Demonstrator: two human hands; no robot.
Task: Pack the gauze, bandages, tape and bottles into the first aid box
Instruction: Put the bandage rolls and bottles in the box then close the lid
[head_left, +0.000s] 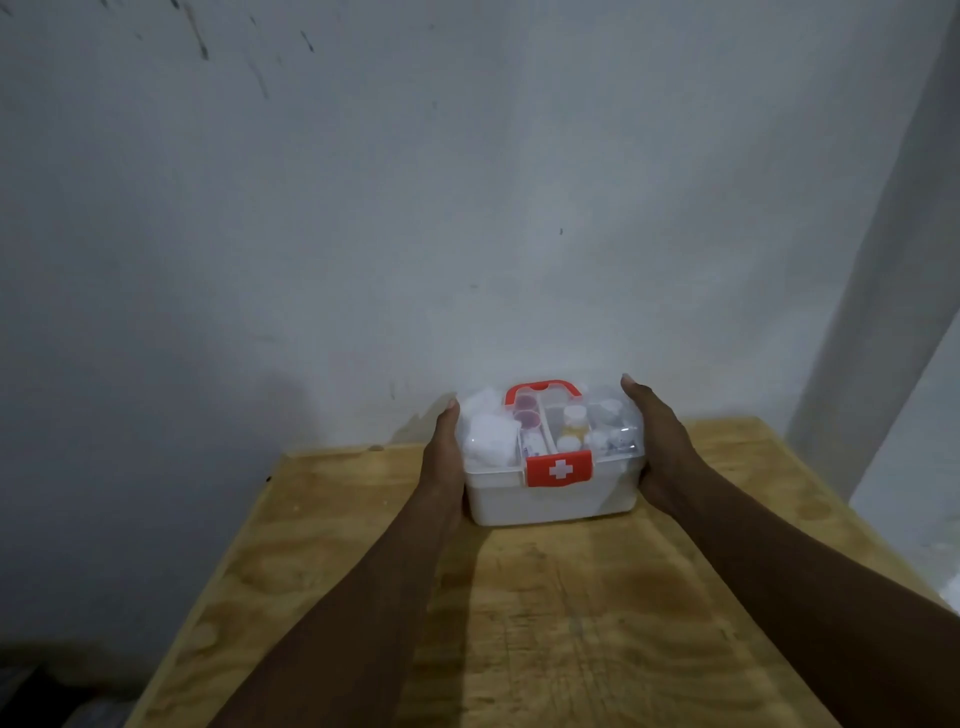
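A white first aid box (550, 499) with a clear lid, a red handle (543, 388) and a red latch bearing a white cross (559, 468) sits near the far edge of the wooden table (519, 623). The lid is down. Through it I make out white gauze or bandage rolls (488, 431) on the left and small bottles (574, 423) toward the middle and right. My left hand (441, 457) presses flat against the box's left side. My right hand (657, 447) holds its right side.
A grey-white wall (467, 208) rises right behind the box. The table's left edge drops to a dark floor (78, 571). At the right stands a pale wall corner or pillar (893, 312).
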